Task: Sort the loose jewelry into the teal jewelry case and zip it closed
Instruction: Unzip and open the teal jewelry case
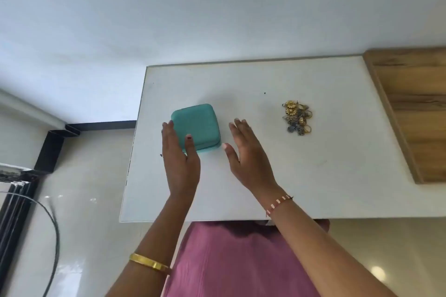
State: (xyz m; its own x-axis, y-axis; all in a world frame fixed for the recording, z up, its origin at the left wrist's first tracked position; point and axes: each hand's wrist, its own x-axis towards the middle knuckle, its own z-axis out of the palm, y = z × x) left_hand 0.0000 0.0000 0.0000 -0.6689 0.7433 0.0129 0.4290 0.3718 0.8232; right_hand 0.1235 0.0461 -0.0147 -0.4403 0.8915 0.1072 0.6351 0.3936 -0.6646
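Note:
The teal jewelry case [198, 123] lies closed on the white table [313, 176], near its left side. My left hand [178, 159] is at the case's left front corner with straight fingers, its thumb over the lid. My right hand [246, 154] hovers just right of the case, fingers straight and spread, holding nothing. A small heap of loose jewelry [297, 117], gold and grey pieces, sits on the table to the right of both hands.
A wooden panel [415, 108] borders the table's right side. The table's left edge [135, 142] is close to the case, with pale floor below. A dark cable [54, 236] and black frame [49, 152] lie at the left. A wall runs behind.

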